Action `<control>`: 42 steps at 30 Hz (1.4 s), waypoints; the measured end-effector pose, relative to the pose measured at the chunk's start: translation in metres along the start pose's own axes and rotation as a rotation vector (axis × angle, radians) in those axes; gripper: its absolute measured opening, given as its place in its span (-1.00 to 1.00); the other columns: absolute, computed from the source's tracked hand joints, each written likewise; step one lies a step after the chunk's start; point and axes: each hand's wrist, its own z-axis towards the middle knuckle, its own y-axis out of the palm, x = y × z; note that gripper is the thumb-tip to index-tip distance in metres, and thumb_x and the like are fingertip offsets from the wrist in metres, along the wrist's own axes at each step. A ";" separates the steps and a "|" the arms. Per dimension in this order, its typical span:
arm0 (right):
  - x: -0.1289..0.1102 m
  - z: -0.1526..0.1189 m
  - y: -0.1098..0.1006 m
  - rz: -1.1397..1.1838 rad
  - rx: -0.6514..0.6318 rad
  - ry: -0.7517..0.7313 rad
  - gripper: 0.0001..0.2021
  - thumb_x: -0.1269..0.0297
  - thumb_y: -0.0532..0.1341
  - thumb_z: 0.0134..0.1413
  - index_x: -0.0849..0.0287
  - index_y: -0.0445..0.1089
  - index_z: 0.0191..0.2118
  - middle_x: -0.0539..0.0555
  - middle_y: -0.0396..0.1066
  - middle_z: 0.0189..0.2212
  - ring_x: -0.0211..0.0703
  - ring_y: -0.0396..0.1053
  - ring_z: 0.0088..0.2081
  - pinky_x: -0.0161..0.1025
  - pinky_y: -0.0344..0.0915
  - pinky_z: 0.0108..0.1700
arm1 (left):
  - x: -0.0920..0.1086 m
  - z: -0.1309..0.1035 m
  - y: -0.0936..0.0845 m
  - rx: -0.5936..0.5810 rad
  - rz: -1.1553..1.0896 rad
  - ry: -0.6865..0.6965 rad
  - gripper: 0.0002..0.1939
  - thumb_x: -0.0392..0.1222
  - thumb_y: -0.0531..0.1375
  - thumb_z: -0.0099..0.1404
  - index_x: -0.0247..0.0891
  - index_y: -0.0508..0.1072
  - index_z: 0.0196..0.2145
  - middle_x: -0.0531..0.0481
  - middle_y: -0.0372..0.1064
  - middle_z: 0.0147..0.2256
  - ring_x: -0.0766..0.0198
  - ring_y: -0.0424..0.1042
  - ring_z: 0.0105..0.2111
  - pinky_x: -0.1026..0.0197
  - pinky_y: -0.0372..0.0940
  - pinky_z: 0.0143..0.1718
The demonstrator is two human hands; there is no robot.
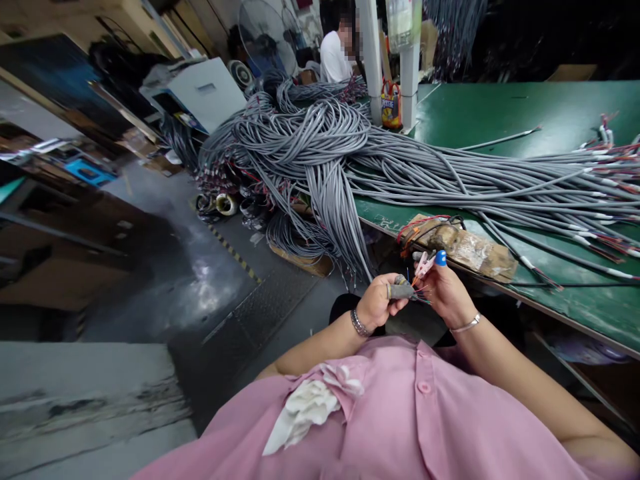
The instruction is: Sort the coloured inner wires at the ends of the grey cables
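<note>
My left hand point(379, 303) is closed in a pinch, with grey coverings on its thumb and a finger. From it, thin coloured wires point(423, 294) of a grey cable fan out toward the right. My right hand point(449, 293), with a blue finger cot point(441, 258) on its thumb, is closed on a small pale pink clip point(424, 265). An orange lead runs from the clip down toward the wires. Both hands are close together in front of my body, just off the table's edge. The fingers hide exactly where clip and wires meet.
Long grey cables point(320, 137) lie heaped across the green table point(500, 110), some hanging over its edge. A taped block point(463, 248) with red and black leads sits at the near edge. A person in white point(334, 59) is behind the posts. Floor point(200, 293) shows at left.
</note>
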 end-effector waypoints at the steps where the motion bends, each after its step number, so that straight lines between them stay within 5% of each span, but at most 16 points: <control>1: 0.000 0.001 0.001 0.015 0.018 -0.015 -0.61 -0.09 0.35 -0.13 0.17 0.49 -0.35 0.01 0.43 -0.47 -0.30 0.33 -0.47 -0.36 0.33 -0.43 | 0.000 0.000 0.000 -0.005 0.003 0.002 -0.76 -0.14 0.28 -0.01 -0.29 0.29 -0.54 0.13 0.21 -0.72 0.49 0.08 -0.78 0.39 -0.15 -0.78; 14: -0.006 -0.006 -0.002 -0.011 -0.067 0.084 -0.54 -0.23 0.20 -0.04 0.11 0.47 -0.33 0.04 0.48 -0.38 -0.25 0.39 -0.43 -0.30 0.36 -0.37 | -0.003 -0.013 -0.001 -0.006 0.106 0.006 -0.77 -0.12 0.27 0.02 -0.30 0.31 -0.56 0.11 0.23 -0.72 0.50 0.07 -0.78 0.39 -0.13 -0.78; 18: -0.008 -0.008 -0.003 -0.064 -0.105 0.076 -0.61 -0.14 0.24 -0.01 0.11 0.48 -0.30 0.04 0.47 -0.36 -0.25 0.39 -0.40 -0.31 0.34 -0.37 | -0.001 -0.018 -0.001 0.006 0.102 0.024 -0.75 -0.10 0.28 0.02 -0.30 0.32 -0.55 0.11 0.24 -0.71 0.50 0.07 -0.78 0.39 -0.12 -0.78; 32: -0.006 -0.006 0.000 -0.050 -0.025 0.008 -0.68 -0.02 0.35 -0.08 0.15 0.49 -0.34 0.00 0.43 -0.46 -0.29 0.34 -0.45 -0.35 0.32 -0.40 | 0.003 0.000 0.002 0.001 0.081 0.030 -0.73 -0.10 0.27 0.02 -0.29 0.26 -0.57 0.13 0.21 -0.73 0.50 0.05 -0.79 0.38 -0.15 -0.77; 42: -0.010 -0.009 -0.001 -0.027 -0.056 0.067 -0.64 -0.11 0.28 -0.04 0.12 0.48 -0.34 0.02 0.44 -0.44 -0.24 0.36 -0.43 -0.31 0.34 -0.40 | 0.002 -0.006 0.005 0.032 0.114 0.055 -0.75 -0.11 0.26 0.03 -0.29 0.28 -0.59 0.12 0.22 -0.72 0.51 0.06 -0.78 0.38 -0.15 -0.76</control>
